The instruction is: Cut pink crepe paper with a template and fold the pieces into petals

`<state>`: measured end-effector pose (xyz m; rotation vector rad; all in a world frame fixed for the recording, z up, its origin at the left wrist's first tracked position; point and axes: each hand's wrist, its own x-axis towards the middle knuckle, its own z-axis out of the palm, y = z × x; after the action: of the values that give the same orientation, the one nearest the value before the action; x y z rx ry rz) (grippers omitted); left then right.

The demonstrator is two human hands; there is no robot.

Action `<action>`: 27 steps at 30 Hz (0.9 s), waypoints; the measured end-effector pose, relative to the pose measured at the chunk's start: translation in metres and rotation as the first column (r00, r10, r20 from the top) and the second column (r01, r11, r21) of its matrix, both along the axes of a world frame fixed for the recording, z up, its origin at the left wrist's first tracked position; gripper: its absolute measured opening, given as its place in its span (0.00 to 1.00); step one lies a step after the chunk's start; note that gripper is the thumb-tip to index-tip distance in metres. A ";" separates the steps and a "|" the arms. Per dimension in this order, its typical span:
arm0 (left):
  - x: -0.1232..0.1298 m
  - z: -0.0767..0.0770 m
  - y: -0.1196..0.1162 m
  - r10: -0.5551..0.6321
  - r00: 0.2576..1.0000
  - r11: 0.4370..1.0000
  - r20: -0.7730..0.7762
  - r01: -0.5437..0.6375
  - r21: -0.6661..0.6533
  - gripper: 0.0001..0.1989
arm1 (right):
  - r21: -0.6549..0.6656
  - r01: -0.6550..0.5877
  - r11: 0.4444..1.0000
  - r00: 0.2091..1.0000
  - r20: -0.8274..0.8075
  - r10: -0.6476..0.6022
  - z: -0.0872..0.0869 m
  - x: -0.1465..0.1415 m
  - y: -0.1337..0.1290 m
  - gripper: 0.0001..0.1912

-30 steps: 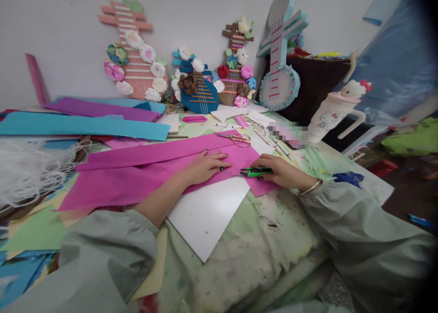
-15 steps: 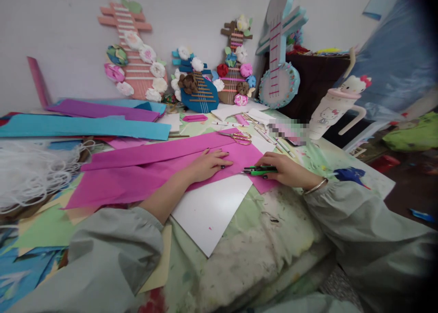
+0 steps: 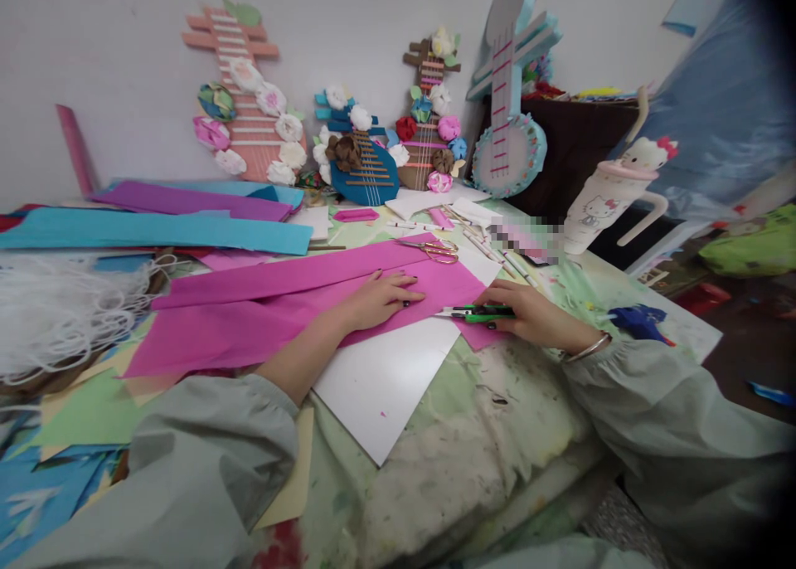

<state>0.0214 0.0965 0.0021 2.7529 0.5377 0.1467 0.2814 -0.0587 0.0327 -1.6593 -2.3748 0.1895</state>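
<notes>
Bright magenta crepe paper (image 3: 286,303) stretches across the table, with a folded strip along its far side. My left hand (image 3: 382,301) lies flat on it, fingers spread and pressing it down. In my right hand (image 3: 528,313) is a green and black utility knife (image 3: 482,313), its blade pointing left at the paper's near edge. Under the paper sits a white board (image 3: 385,386), its near corner bare. A pair of gold-handled scissors (image 3: 440,252) rests on the paper beyond my left hand. The paper's right end reaches beneath the knife.
Paper-flower-decorated instrument models, one a pink model (image 3: 252,121), lean on the wall. A white tumbler (image 3: 600,208) stands at the back right near several markers (image 3: 513,264). White cord (image 3: 75,312) and turquoise paper (image 3: 155,231) lie at left. A cloth (image 3: 473,436) covers the table.
My right hand has drawn the utility knife slightly to the right. The left hand stays in place on the paper. The whole view has shifted a little.
</notes>
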 end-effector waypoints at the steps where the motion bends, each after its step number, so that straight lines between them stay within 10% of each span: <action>1: 0.000 0.000 0.000 0.000 1.000 1.000 0.001 0.000 -0.002 0.23 | 0.002 0.001 1.000 1.000 -0.004 -0.001 -0.001 0.000 0.001 0.17; 27: -0.003 0.002 -0.005 -0.025 0.999 0.999 0.022 0.025 0.025 0.27 | -0.033 -0.042 0.999 0.997 -0.072 0.040 0.002 0.003 0.017 0.16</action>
<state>0.0179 0.0915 0.0039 2.7778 0.4984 0.1788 0.2845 -0.0422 0.0347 -1.5920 -2.3666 0.2944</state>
